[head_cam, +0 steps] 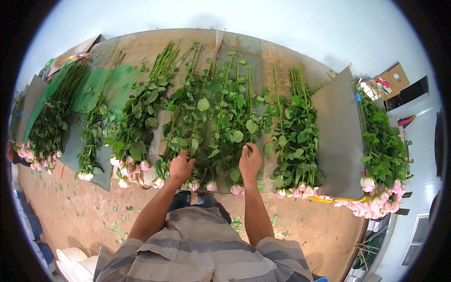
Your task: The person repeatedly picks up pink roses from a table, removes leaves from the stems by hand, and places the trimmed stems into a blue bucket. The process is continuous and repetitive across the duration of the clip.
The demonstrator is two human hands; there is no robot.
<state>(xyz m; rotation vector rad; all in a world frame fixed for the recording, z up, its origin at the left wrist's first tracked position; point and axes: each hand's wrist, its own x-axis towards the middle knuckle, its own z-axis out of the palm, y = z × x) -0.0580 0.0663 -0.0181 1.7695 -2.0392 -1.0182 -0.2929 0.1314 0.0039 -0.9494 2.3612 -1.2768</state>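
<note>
Long-stemmed pink roses lie spread across the table before me, blooms at the near edge and cut stem ends pointing away. My left hand (181, 166) reaches among the leafy rose stems (193, 130) left of centre, its fingers bent at the foliage. Whether a stem is between those fingers is hidden. Over the stems right of centre (251, 105) is my right hand (250, 161), fingers curled together close to a leaf; its grip is unclear. Below the hands, pale pink rose blooms (211, 186) show at the table edge.
More roses lie in groups at the left (132, 141) and right (301, 137). A grey divider panel (338, 137) stands before another bunch (382, 201). Green netting (102, 86) covers part of the table (278, 49). Cut leaves litter the floor (116, 225). White containers (75, 262) stand behind, lower left.
</note>
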